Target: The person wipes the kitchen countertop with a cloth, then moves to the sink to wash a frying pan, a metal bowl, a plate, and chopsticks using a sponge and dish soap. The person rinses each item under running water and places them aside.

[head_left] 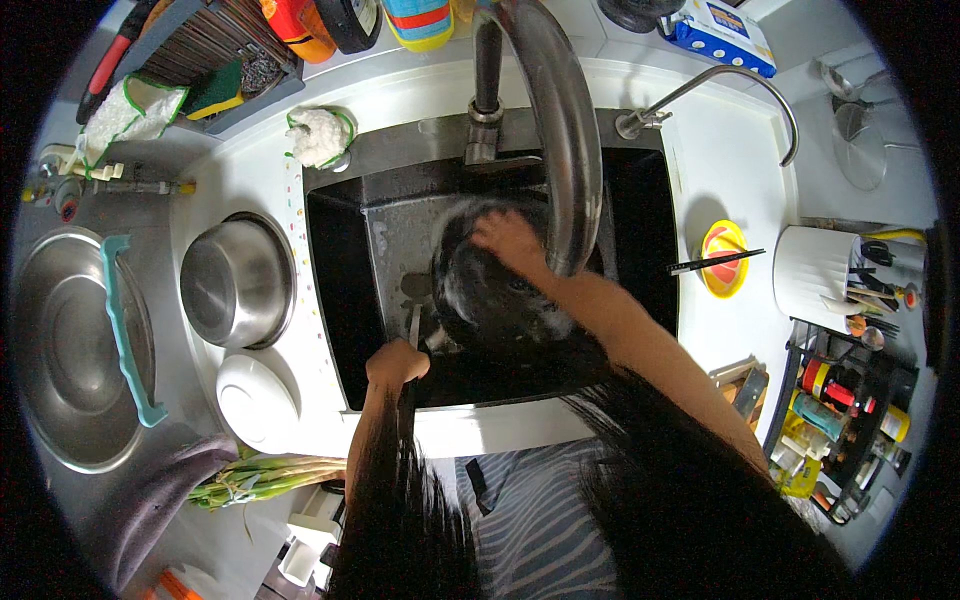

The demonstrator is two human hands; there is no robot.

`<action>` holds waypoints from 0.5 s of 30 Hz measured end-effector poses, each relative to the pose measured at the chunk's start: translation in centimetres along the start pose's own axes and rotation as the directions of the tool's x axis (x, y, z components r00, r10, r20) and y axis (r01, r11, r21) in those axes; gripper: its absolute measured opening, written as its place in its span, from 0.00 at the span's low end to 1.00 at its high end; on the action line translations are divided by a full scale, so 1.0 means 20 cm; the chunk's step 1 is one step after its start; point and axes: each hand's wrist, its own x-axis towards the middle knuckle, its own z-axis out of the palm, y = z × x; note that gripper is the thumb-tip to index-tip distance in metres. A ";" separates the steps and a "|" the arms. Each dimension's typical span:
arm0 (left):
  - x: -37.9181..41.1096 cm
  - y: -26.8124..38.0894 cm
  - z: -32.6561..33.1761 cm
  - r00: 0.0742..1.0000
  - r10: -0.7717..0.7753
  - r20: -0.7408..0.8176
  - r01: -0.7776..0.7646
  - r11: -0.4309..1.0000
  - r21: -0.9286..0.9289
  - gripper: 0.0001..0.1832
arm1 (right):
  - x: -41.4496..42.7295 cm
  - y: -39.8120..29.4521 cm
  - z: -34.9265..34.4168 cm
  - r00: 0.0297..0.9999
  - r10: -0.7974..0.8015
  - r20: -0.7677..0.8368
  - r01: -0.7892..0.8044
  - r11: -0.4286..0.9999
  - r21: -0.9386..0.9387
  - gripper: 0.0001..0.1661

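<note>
A dark wok-like pan (487, 292), wet and shiny inside, sits in the dark sink (397, 232). My left hand (397, 362) is closed in a fist around what looks like the pan's handle, at the sink's near left side. A thin pale bar (415, 322) sticks up just beyond that fist. My right hand (514, 240) reaches over the far part of the pan, palm down and blurred by motion; whether anything lies under its palm is hidden. The curved faucet spout (574, 150) arches above my right wrist and partly covers it.
At left stand a steel pot (236, 281), a white dish (255, 405) and a large steel basin (67, 337). A white cloth (321, 137) lies by the sink's back corner. A yellow bowl (725, 262) with black chopsticks (712, 262) is at right. A thin tap (720, 71) curves behind.
</note>
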 end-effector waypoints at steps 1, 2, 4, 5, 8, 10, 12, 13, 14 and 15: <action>0.00 0.00 -0.01 1.000 0.013 -0.005 -0.013 0.999 -0.030 0.15 | -0.02 0.06 -0.23 0.956 0.138 0.259 -0.032 0.926 -0.375 0.32; -0.02 0.01 -0.03 0.999 0.045 -0.011 -0.046 0.998 -0.046 0.17 | -0.13 0.15 -0.30 0.945 0.203 0.259 -0.087 0.913 -0.399 0.34; 0.01 0.02 -0.02 0.996 0.085 -0.003 -0.085 0.996 -0.033 0.19 | -0.33 0.25 -0.40 0.914 0.302 0.272 -0.153 0.875 -0.458 0.35; 0.08 0.00 0.02 0.996 0.091 0.007 -0.091 0.996 0.004 0.19 | -0.45 0.21 -0.44 0.873 0.355 0.334 -0.180 0.871 -0.457 0.35; 0.15 0.01 0.07 1.000 -0.021 -0.008 0.021 0.999 0.024 0.14 | -0.73 -0.05 -0.46 0.635 0.456 0.623 -0.298 0.889 -0.347 0.33; 0.09 0.02 0.03 0.999 -0.010 -0.039 0.008 0.999 -0.049 0.13 | -0.79 -0.28 -0.33 0.575 0.360 0.734 -0.378 0.913 -0.152 0.28; 0.04 0.01 0.03 0.996 0.047 -0.080 -0.053 0.996 -0.076 0.15 | -0.70 -0.49 -0.12 0.683 0.269 0.679 -0.480 0.866 0.140 0.23; 0.02 0.01 0.02 0.992 0.075 -0.103 -0.084 0.993 -0.085 0.15 | -0.60 -0.58 -0.02 0.763 0.269 0.588 -0.527 0.786 0.324 0.21; 0.01 0.00 0.02 0.995 0.054 -0.084 -0.062 0.994 -0.095 0.15 | -0.43 -0.64 -0.12 0.803 0.224 0.553 -0.518 0.721 0.460 0.21; 0.02 0.02 -0.01 0.997 0.053 -0.064 -0.058 0.996 -0.073 0.15 | -0.28 -0.64 -0.25 0.833 0.213 0.511 -0.520 0.621 0.587 0.21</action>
